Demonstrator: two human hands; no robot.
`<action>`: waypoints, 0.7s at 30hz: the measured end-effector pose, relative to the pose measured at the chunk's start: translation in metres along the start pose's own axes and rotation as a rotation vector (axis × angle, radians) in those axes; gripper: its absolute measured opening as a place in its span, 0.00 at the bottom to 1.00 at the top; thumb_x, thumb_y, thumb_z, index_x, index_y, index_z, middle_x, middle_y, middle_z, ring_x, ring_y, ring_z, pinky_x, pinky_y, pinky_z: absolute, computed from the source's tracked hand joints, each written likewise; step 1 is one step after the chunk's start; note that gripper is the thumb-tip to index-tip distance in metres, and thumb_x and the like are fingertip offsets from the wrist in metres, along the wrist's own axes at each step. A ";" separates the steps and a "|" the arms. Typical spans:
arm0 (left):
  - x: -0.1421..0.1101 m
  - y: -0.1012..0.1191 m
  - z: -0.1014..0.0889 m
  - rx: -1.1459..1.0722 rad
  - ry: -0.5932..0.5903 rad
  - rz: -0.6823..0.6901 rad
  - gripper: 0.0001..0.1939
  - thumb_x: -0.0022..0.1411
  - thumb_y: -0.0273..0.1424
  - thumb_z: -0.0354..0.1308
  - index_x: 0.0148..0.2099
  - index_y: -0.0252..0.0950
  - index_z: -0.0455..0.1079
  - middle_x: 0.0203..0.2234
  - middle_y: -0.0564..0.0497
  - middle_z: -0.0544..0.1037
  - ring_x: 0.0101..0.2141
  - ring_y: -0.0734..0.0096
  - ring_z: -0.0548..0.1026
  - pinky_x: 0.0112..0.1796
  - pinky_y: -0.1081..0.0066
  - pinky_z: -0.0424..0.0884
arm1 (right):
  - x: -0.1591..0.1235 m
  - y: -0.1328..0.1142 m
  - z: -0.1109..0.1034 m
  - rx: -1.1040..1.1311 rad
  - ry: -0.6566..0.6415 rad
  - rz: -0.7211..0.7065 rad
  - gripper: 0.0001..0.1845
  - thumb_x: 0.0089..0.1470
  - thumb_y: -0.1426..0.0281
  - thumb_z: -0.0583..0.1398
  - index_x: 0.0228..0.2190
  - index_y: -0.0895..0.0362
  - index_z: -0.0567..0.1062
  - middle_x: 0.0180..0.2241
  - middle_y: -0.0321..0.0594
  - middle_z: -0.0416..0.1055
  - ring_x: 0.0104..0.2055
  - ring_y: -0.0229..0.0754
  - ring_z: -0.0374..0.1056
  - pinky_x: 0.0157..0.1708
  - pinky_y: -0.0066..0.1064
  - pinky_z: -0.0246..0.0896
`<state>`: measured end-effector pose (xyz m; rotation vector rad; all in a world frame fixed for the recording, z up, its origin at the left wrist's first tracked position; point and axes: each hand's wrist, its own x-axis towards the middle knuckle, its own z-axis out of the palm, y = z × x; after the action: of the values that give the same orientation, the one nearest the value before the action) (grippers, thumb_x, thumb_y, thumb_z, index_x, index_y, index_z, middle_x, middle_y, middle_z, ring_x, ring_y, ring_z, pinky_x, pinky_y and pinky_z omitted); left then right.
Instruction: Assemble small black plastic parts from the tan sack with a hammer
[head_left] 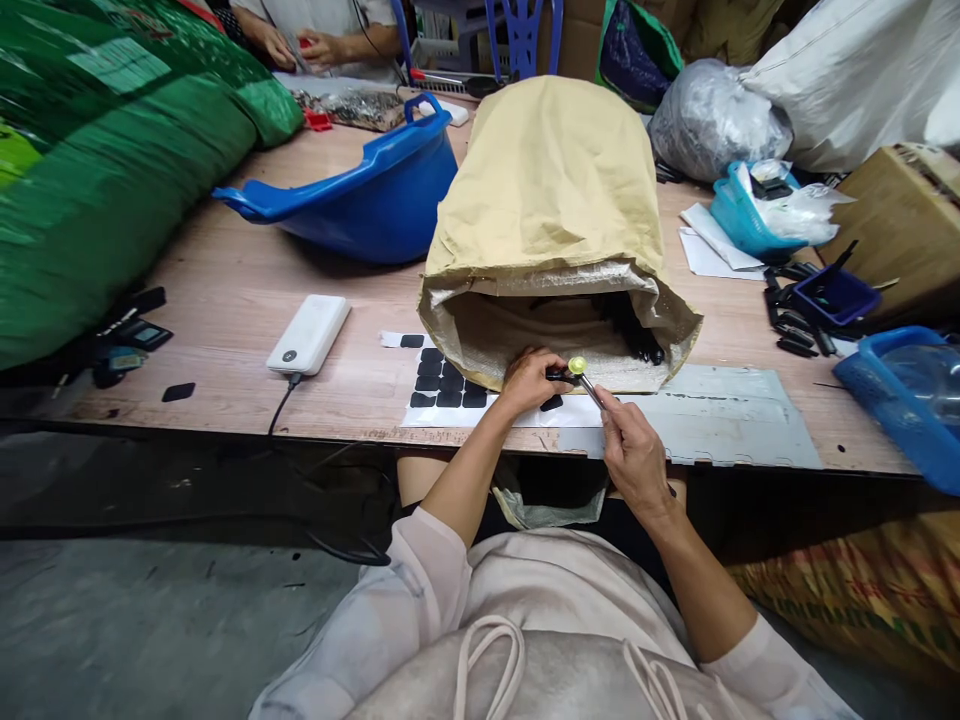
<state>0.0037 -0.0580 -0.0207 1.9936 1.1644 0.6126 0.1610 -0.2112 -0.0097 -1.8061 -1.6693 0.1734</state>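
My left hand (531, 380) is closed around a small black plastic piece (556, 374) at the mouth of the beige woven sack (555, 190). In my right hand (634, 448) is a small mallet-like tool (589, 390) with a silver shaft. Its round yellow-green head (577, 366) is right beside the black piece; whether they touch I cannot tell. Inside the sack's open mouth lie several dark black parts (637, 335). Left of my left hand, rows of black rounded-square stickers (450, 384) lie on a white backing sheet (420, 416).
A white power bank (309, 335) with a cable lies to the left, before a blue basin (375, 200). Green sacks (112, 180) crowd the far left. On the right are a grey plate (735, 410), a purple tray (836, 298) and a blue basket (896, 400). Another person's hands (300, 48) work opposite.
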 end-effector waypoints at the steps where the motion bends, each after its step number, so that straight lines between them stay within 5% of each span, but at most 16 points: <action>1: 0.000 0.000 0.000 0.006 0.001 0.003 0.07 0.54 0.29 0.72 0.37 0.41 0.80 0.34 0.54 0.79 0.43 0.62 0.74 0.47 0.65 0.70 | -0.001 -0.001 0.000 -0.035 0.016 -0.014 0.25 0.71 0.69 0.50 0.63 0.48 0.72 0.39 0.41 0.74 0.40 0.40 0.72 0.40 0.29 0.67; 7: 0.001 -0.002 0.002 0.006 0.013 -0.002 0.06 0.54 0.30 0.72 0.36 0.41 0.80 0.34 0.53 0.80 0.43 0.62 0.74 0.47 0.65 0.70 | -0.001 0.001 0.001 -0.191 -0.014 -0.039 0.26 0.70 0.70 0.50 0.63 0.44 0.73 0.35 0.39 0.71 0.35 0.39 0.69 0.31 0.26 0.60; 21: 0.000 -0.003 0.002 -0.004 0.033 0.002 0.08 0.53 0.29 0.73 0.37 0.41 0.81 0.35 0.52 0.81 0.44 0.59 0.75 0.48 0.63 0.70 | 0.006 0.012 -0.009 -0.226 0.065 0.026 0.24 0.70 0.70 0.52 0.62 0.48 0.73 0.41 0.40 0.75 0.42 0.41 0.72 0.37 0.28 0.63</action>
<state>0.0034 -0.0578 -0.0245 1.9884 1.1801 0.6506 0.1766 -0.2089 -0.0071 -1.9769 -1.6750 -0.0655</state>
